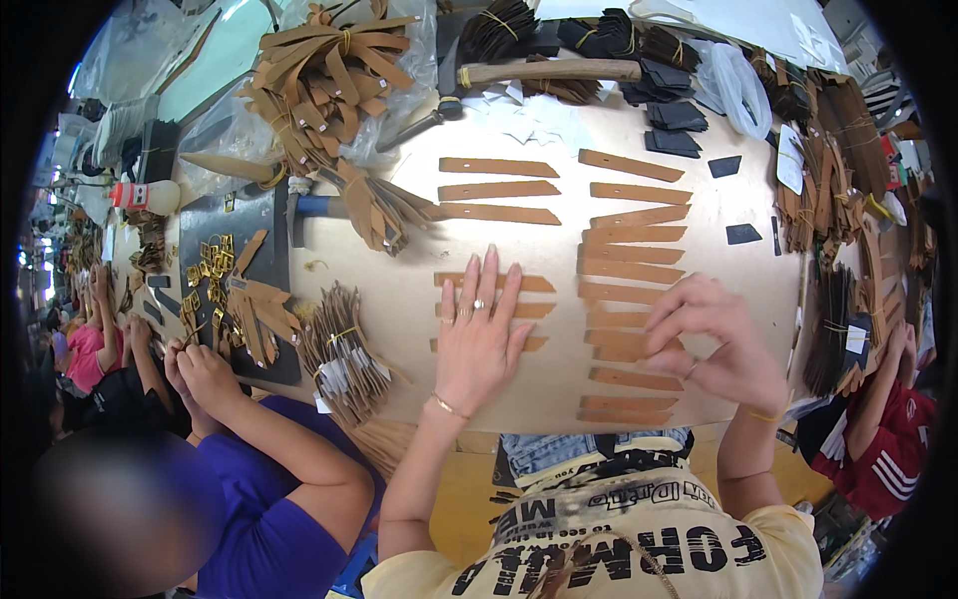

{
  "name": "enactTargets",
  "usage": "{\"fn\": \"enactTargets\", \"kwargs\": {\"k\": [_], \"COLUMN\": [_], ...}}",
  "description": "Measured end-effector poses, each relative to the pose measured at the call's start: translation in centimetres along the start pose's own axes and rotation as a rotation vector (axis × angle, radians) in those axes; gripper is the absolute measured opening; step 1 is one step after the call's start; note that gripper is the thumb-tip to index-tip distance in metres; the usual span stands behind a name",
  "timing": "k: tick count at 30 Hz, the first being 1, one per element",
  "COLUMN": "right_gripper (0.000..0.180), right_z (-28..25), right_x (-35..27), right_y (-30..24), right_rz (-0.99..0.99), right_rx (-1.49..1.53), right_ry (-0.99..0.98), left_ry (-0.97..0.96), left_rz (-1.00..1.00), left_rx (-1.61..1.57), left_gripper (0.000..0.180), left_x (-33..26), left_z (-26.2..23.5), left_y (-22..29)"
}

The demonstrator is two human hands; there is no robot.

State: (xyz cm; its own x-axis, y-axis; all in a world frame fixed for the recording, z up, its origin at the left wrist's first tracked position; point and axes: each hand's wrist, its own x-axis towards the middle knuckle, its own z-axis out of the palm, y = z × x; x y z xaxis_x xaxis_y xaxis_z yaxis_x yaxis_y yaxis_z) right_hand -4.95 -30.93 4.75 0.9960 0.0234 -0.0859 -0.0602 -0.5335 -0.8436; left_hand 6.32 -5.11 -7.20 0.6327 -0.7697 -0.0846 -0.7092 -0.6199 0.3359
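My left hand (477, 337) lies flat with fingers spread across a few brown leather strips (531, 284) in the middle column. Above it, three more strips (499, 190) lie apart, each with one slanted end. My right hand (717, 341) is curled, thumb and fingers drawn together at the right ends of the right-hand column of leather strips (631, 270). Several strips in that column overlap or fan out. Whatever the right fingertips pinch, if anything, is too small or hidden to make out.
Bundled brown strips (379, 205) lie left of the middle column. A wooden-handled hammer (549, 72) rests at the back. Black pieces (725, 167) lie at right. Near a dark board (269, 200) holding gold buckles (215, 262), a co-worker's hands (205, 379) are at work.
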Motion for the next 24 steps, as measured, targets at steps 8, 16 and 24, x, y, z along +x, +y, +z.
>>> {"fn": "enactTargets", "kwargs": {"k": [8, 16, 24], "right_gripper": [0.017, 0.018, 0.019], "right_z": [1.0, 7.8, 9.5], "right_x": [4.1, 11.4, 11.1], "right_y": [-1.0, 0.5, 2.6], "right_rz": [-0.111, 0.223, 0.137], "right_rx": [-0.117, 0.189, -0.145], "right_ry": [0.131, -0.032, 0.187], "left_ry": [-0.046, 0.102, 0.155], "left_rz": [-0.003, -0.033, -0.134], "left_rx": [0.011, -0.043, -0.108], "left_gripper": [0.067, 0.069, 0.076], "left_x": [-2.8, -4.4, -1.6], "left_z": [0.7, -0.4, -0.7], "left_y": [0.6, 1.1, 1.2]}}
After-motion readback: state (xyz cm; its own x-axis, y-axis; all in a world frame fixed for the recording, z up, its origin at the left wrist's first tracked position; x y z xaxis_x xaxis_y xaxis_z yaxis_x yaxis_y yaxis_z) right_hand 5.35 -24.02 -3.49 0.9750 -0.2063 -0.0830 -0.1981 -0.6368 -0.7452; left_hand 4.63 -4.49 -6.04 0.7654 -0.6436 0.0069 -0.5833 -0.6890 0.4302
